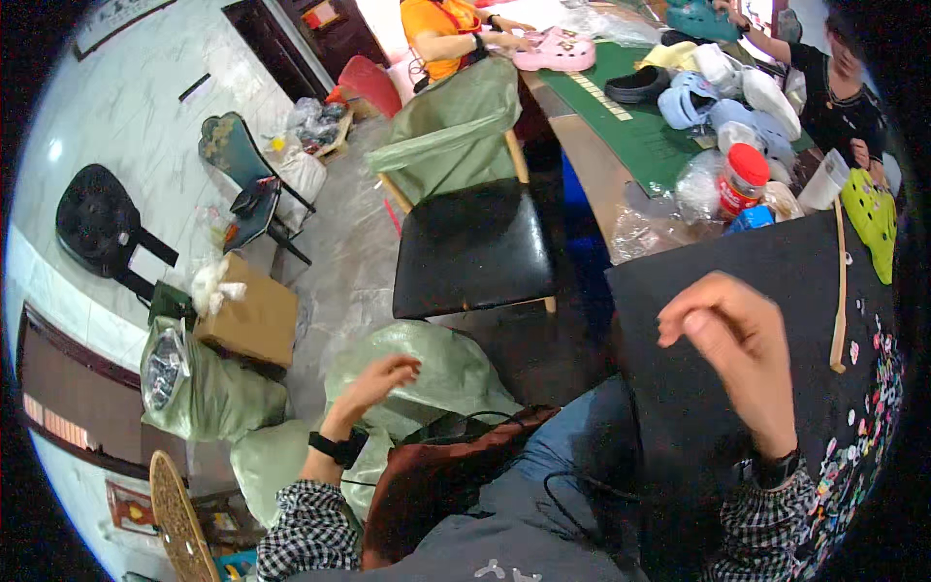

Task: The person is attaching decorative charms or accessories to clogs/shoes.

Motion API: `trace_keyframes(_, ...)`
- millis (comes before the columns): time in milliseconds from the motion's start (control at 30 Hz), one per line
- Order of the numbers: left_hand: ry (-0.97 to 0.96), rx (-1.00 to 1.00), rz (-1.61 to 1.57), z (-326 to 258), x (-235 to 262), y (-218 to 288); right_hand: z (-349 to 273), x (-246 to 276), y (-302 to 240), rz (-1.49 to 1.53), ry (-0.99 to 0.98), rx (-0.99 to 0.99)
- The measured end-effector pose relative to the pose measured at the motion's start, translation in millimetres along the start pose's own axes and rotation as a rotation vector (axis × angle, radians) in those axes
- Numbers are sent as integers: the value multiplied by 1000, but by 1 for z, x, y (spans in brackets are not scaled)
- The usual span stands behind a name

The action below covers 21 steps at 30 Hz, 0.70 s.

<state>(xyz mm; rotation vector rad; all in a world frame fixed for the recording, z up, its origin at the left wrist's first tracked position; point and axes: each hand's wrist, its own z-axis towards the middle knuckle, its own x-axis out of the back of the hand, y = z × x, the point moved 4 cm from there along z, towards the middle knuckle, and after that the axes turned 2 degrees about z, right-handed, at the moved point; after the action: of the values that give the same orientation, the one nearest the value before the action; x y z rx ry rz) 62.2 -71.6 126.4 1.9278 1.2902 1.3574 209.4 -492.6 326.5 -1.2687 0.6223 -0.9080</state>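
Observation:
My left hand [378, 386] hangs in the air over a pale green woven sack [427, 359], its fingers stretched and slightly bent, with nothing in them. My right hand [742, 339] is raised above the black table top [679, 398]. Its fingers curl loosely toward the thumb, and I see nothing held. Many small colourful shoe charms [863, 417] lie scattered along the right side of this table. Beyond them are a long wooden stick [840, 291] and a lime green clog [869, 225].
A red-lidded jar [743, 179] and several clogs [689, 100] crowd the green mat [630, 145]. A person in orange [436, 39] handles a pink clog [555, 48]; another person in black [834, 87] is at far right. A black-seated chair [475, 247] and a cardboard box [249, 310] stand leftward.

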Motion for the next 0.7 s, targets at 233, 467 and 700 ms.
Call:
trace_keyframes(233, -222, 280, 309, -21, -53, -162, 13, -35, 39, -429, -347, 85)
trace_keyframes(467, -143, 378, 89, 12, -108, -192, 17, -28, 71, -411, -388, -185)
trace_keyframes(700, 426, -8, 640, 34, -45, -230, 41, -57, 81, -411, -498, -105)
